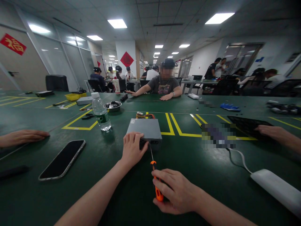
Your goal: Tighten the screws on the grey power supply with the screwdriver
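Observation:
A grey metal computer power supply (pixel 148 127) lies on the green table, with a bundle of coloured wires (pixel 144 115) coming out at its far side. My left hand (pixel 133 146) grips its near left corner, fingers on top and thumb at the near face. In my right hand (pixel 177 191) is an orange and black screwdriver (pixel 158 191), held by its handle. The shaft points away from me, and its tip reaches the near face of the power supply. Whether the tip sits in a screw is too small to tell.
Left of the power supply stand a water bottle (pixel 101 113) and a metal bowl (pixel 113 106) of small parts. A phone (pixel 63 160) lies nearer. At right are a white power strip (pixel 276 188) with its cable and another person's hand (pixel 277 135). A person (pixel 164 83) sits opposite.

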Demonstrator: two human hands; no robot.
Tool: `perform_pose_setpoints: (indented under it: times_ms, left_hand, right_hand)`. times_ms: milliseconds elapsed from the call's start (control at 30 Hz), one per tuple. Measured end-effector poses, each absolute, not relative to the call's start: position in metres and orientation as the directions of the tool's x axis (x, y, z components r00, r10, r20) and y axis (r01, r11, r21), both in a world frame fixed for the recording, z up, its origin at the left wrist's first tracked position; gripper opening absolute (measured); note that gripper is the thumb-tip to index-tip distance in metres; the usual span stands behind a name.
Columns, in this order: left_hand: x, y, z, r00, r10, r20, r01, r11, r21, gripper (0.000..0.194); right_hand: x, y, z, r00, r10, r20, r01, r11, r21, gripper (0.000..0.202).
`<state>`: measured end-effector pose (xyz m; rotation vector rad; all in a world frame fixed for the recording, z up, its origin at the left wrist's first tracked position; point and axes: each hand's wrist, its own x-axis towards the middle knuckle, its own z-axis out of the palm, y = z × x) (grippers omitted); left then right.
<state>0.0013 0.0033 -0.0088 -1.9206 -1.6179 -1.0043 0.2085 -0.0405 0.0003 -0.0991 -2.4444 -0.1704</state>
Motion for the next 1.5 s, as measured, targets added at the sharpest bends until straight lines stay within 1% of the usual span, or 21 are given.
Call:
perform_pose_setpoints:
  times_ms: [200, 367, 467, 567, 733, 833, 967, 1033, 1100, 1133, 1200, 1267, 1333, 1400, 1500]
  left_hand:
    - [0.001, 0.003, -0.009, 0.061, 0.650, 0.758, 0.965, -0.232, 0.121, 0.027]
    - [0.001, 0.003, -0.010, 0.060, 0.650, 0.758, 0.964, -0.235, 0.125, 0.027]
    - [0.001, 0.003, -0.010, 0.059, 0.650, 0.758, 0.964, -0.234, 0.126, 0.027]
    - [0.000, 0.003, -0.009, 0.065, 0.646, 0.760, 0.966, -0.233, 0.116, 0.026]
    - [0.000, 0.004, -0.010, 0.077, 0.637, 0.767, 0.966, -0.237, 0.100, 0.027]
    - [0.001, 0.004, -0.010, 0.077, 0.641, 0.764, 0.968, -0.233, 0.098, 0.026]
    - [0.001, 0.004, -0.010, 0.080, 0.641, 0.763, 0.967, -0.235, 0.096, 0.026]
    - [0.000, 0.005, -0.010, 0.082, 0.639, 0.765, 0.968, -0.234, 0.092, 0.027]
    - [0.000, 0.005, -0.011, 0.084, 0.639, 0.765, 0.968, -0.234, 0.090, 0.027]
    - [0.000, 0.005, -0.010, 0.086, 0.637, 0.766, 0.967, -0.237, 0.089, 0.027]
    - [0.000, 0.006, -0.010, 0.088, 0.636, 0.767, 0.966, -0.243, 0.091, 0.027]
    - [0.000, 0.006, -0.010, 0.086, 0.636, 0.767, 0.964, -0.248, 0.098, 0.026]
    - [0.001, 0.005, -0.009, 0.085, 0.639, 0.765, 0.962, -0.253, 0.104, 0.026]
    - [0.002, 0.005, -0.009, 0.087, 0.638, 0.765, 0.961, -0.257, 0.106, 0.026]
    - [0.002, 0.006, -0.010, 0.092, 0.626, 0.774, 0.961, -0.258, 0.095, 0.026]
  right_hand:
    - [0.205, -0.044, 0.003, -0.778, 0.041, 0.626, 0.141, 0.984, 0.111, 0.028]
    - [0.202, -0.048, 0.006, -0.871, 0.113, 0.478, 0.187, 0.976, 0.109, 0.030]
    - [0.205, -0.049, 0.009, -0.884, 0.143, 0.445, 0.194, 0.978, 0.071, 0.032]
    - [0.209, -0.048, 0.013, -0.881, 0.130, 0.454, 0.173, 0.984, 0.053, 0.033]
    - [0.210, -0.047, 0.014, -0.852, 0.075, 0.518, 0.159, 0.980, 0.118, 0.026]
    - [0.210, -0.046, 0.011, -0.840, 0.088, 0.535, 0.171, 0.979, 0.108, 0.024]
    - [0.210, -0.046, 0.010, -0.874, 0.150, 0.462, 0.196, 0.979, 0.052, 0.029]
    - [0.210, -0.047, 0.011, -0.899, 0.167, 0.406, 0.202, 0.978, 0.045, 0.035]
    - [0.210, -0.048, 0.010, -0.908, 0.175, 0.382, 0.209, 0.977, 0.051, 0.035]
    - [0.209, -0.048, 0.009, -0.904, 0.174, 0.391, 0.212, 0.976, 0.055, 0.033]
    - [0.206, -0.046, 0.004, -0.879, 0.149, 0.453, 0.201, 0.977, 0.068, 0.030]
    - [0.202, -0.044, -0.001, -0.829, 0.105, 0.550, 0.178, 0.981, 0.080, 0.031]
    - [0.199, -0.042, -0.005, -0.760, 0.084, 0.645, 0.169, 0.983, 0.071, 0.036]
    - [0.198, -0.041, -0.006, -0.748, 0.095, 0.657, 0.169, 0.984, 0.050, 0.042]
    - [0.199, -0.042, -0.002, -0.800, 0.128, 0.587, 0.163, 0.987, 0.006, 0.039]
